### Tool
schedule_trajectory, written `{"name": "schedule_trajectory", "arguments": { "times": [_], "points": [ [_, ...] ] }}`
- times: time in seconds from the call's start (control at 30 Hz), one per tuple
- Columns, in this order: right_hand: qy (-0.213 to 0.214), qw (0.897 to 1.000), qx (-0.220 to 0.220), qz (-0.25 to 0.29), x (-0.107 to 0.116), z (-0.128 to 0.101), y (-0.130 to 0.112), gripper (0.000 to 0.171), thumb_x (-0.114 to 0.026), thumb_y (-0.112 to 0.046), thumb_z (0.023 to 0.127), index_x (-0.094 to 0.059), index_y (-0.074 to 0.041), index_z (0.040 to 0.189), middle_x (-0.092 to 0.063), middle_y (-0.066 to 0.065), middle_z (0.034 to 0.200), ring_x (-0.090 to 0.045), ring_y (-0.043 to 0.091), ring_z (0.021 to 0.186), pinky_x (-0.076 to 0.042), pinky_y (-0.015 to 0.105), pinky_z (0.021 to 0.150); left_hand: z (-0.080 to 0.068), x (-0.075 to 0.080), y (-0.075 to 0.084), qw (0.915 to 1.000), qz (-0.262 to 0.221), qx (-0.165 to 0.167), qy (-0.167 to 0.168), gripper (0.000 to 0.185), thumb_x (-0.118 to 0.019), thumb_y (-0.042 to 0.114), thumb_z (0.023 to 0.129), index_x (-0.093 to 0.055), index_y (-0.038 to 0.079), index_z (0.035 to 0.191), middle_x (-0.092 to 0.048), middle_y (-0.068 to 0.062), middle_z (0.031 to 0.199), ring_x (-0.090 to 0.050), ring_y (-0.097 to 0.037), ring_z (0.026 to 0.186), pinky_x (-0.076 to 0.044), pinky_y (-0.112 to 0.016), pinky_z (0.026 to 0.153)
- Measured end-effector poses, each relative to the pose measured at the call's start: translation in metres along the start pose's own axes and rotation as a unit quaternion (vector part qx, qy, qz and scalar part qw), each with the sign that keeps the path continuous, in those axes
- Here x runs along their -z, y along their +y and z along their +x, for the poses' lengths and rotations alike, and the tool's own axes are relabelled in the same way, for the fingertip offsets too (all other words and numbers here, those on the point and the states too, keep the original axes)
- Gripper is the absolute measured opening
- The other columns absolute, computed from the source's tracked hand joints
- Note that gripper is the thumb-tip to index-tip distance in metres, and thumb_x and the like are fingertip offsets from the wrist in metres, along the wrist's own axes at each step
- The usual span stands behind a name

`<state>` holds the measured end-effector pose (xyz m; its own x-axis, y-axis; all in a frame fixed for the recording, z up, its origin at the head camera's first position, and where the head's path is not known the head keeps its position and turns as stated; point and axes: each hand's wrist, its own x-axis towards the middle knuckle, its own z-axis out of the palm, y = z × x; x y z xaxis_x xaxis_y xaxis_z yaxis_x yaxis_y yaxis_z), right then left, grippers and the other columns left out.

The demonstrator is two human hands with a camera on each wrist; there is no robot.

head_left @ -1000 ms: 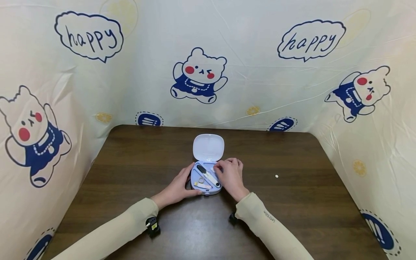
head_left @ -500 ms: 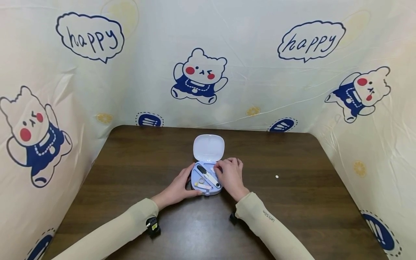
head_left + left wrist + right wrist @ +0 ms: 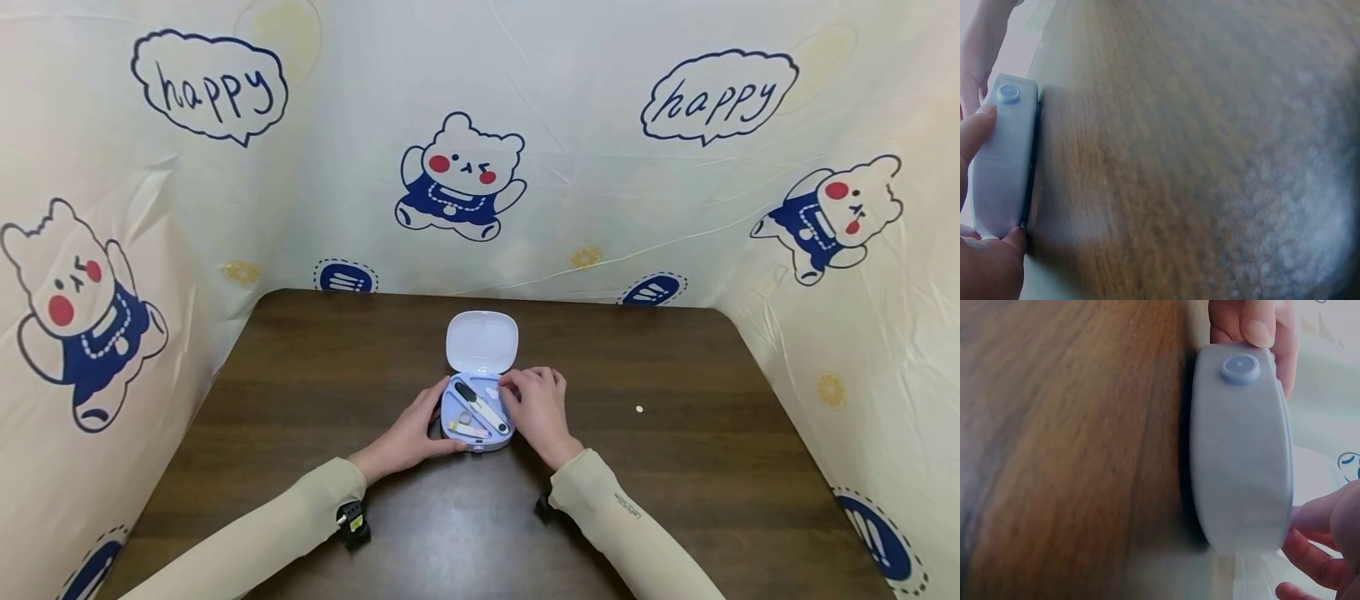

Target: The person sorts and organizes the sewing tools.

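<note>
A light blue sewing kit box [image 3: 477,446] stands on the table, its pale lid [image 3: 482,342] raised at the back. My left hand [image 3: 405,433] grips the box by its left side, thumb along the front. Inside lie black-and-white thread snips [image 3: 482,408], a small ring [image 3: 465,416] and a narrow pale item with a yellow end [image 3: 467,429]. My right hand [image 3: 536,408] is bent over the right compartment, near a small white piece [image 3: 492,392]. In the right wrist view, thumb and forefinger come close together at the box's rim; whether they pinch anything is hidden.
A small white disc [image 3: 639,409] lies on the dark wooden table [image 3: 337,358], right of the right hand. A round blue knob [image 3: 1240,368] juts from the box's front wall. Printed cloth [image 3: 570,125] encloses the back and sides of the table.
My right hand has shifted slightly right and back from the compartment, showing more of the white piece. The left hand and the box stay in place.
</note>
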<state>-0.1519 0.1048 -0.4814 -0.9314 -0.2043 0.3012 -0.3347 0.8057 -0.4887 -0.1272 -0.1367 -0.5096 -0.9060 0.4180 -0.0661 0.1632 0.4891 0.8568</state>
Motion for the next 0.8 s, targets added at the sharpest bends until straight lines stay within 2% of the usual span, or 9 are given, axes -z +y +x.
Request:
{"name": "schedule_trajectory", "arguments": {
  "times": [0.3,0.6,0.8],
  "points": [
    [0.010,1.000,-0.013,-0.002,0.014,-0.006,0.017,0.004,-0.078,-0.017,0.096,-0.079,-0.014,0.098,-0.076,0.002,0.092,-0.060,0.031,0.102,-0.034,0.061,0.108,0.000,0.001,0.000,1.0000,-0.002,-0.002,0.000,0.112,-0.089,0.032,0.085,-0.016,0.005,0.167,-0.028,-0.022,0.164,-0.037,-0.031,0.150,-0.038,-0.043,0.117],
    [0.033,0.999,-0.023,-0.022,0.029,-0.016,0.051,0.005,-0.077,-0.015,0.095,-0.079,-0.011,0.097,-0.078,0.008,0.096,-0.060,0.034,0.098,-0.038,0.061,0.101,0.000,0.001,0.000,1.0000,-0.003,-0.005,-0.003,0.113,-0.089,0.032,0.085,-0.015,0.004,0.166,-0.028,-0.023,0.164,-0.037,-0.031,0.149,-0.038,-0.043,0.117],
    [0.046,0.997,-0.046,-0.030,0.041,-0.022,0.076,0.005,-0.076,-0.014,0.095,-0.078,-0.010,0.096,-0.077,0.007,0.092,-0.061,0.036,0.098,-0.038,0.064,0.100,-0.001,0.001,0.001,1.0000,-0.001,-0.003,-0.004,0.113,-0.089,0.033,0.085,-0.016,0.004,0.167,-0.029,-0.022,0.163,-0.038,-0.031,0.149,-0.038,-0.044,0.117]
  ]
}}
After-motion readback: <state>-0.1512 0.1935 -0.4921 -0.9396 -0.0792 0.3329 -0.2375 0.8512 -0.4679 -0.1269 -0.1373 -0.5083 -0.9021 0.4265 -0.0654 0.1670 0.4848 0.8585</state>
